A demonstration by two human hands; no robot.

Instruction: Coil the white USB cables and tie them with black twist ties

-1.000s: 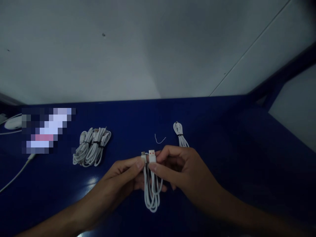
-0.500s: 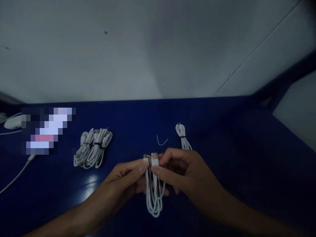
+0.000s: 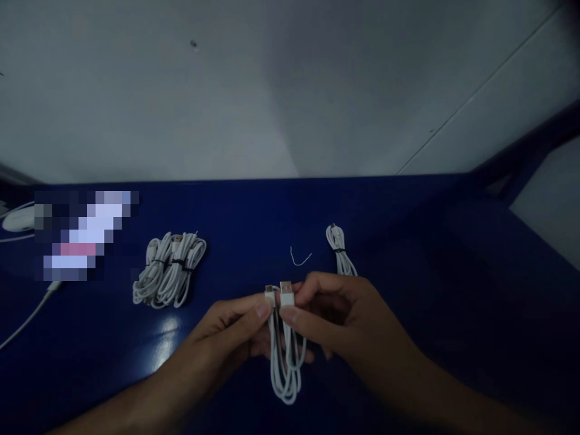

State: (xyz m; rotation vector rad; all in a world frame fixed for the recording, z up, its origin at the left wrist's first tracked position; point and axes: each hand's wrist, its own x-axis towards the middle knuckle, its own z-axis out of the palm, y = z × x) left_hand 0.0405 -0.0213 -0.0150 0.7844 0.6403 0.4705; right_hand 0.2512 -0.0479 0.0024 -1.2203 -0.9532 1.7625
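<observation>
Between my two hands hangs a coiled white USB cable, its loops pointing down and its two plugs side by side at the top. My left hand pinches it just below the smaller plug. With thumb and forefinger, my right hand grips beneath the larger USB-A plug. Beyond the right hand lies another white cable coil bound with a black tie, its lower end hidden by that hand. A thin, bent white twist of wire rests on the blue table past my fingertips.
Several white cables, bundled with black ties, lie in a pile left of my hands. Farther left are a pixelated, lit device with a white cord and a rounded white object. A pale wall rises behind the table.
The view has shifted slightly. Both hands keep their hold on the cable, and the plugs sit in nearly the same arrangement.
</observation>
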